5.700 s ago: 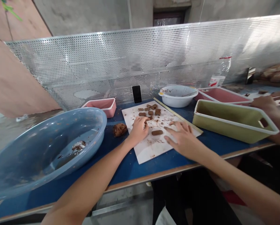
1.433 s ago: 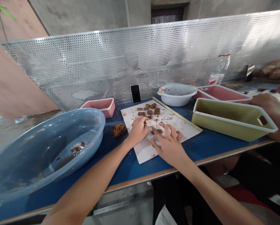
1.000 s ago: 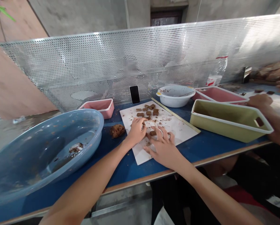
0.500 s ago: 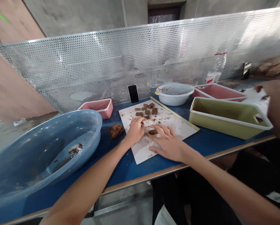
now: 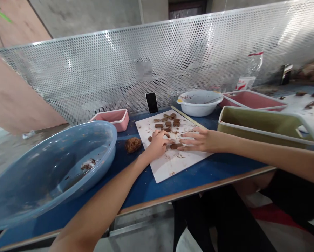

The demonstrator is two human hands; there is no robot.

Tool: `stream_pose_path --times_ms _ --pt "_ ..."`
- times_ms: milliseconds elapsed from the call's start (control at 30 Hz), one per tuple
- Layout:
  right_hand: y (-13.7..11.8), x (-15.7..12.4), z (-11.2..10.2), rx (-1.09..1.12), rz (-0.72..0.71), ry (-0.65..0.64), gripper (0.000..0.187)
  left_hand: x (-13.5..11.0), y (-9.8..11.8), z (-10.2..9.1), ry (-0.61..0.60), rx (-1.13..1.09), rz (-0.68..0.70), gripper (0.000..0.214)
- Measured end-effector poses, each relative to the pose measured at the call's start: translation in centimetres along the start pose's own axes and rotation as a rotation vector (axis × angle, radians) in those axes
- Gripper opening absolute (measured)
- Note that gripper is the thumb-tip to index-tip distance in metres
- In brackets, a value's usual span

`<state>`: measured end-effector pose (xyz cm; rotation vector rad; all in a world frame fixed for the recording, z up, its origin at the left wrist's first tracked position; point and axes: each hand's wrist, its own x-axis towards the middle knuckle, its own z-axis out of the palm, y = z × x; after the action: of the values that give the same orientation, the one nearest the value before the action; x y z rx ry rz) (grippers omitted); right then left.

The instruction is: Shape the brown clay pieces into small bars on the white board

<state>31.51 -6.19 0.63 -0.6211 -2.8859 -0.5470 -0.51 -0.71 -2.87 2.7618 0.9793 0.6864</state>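
Brown piece [image 5: 175, 146] | between left fingers [image 5: 168, 141] and right fingers [image 5: 190, 141] | on white board [image 5: 161, 171]

Between our left hand [image 5: 158, 144] and right hand [image 5: 206, 140] we see a brown block [image 5: 174, 146], oblong with rounded corners, lying flat and crosswise on the white board [image 5: 170, 168], its right end partly covered by our fingertips [image 5: 182, 148].

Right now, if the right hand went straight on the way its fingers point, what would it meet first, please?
The right hand would probably meet the brown piece on the white board first, with the left hand beyond it; depth leaves it unclear whether hand and piece already touch.
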Motion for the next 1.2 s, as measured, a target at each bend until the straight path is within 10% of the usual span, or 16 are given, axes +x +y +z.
stream_pose_path --times_ms 200,800,933,1200 --pt "0.1 1.7 1.9 0.002 -0.098 0.165 0.085 0.1 -0.2 -0.1 -0.022 -0.018 0.017 0.059" --pt "0.1 1.2 1.0 0.018 -0.093 0.053 0.073 0.2 -0.5 0.6 0.010 0.001 -0.007 0.056" --pt "1.0 -2.6 -1.8 -0.020 0.082 -0.029 0.073 0.1 -0.5 0.5 0.163 -0.024 -0.007 0.059" --pt "4.7 -10.8 -6.6 -0.070 0.690 0.220 0.049 0.4 -0.7 0.3 0.281 -0.067 -0.052 0.062"
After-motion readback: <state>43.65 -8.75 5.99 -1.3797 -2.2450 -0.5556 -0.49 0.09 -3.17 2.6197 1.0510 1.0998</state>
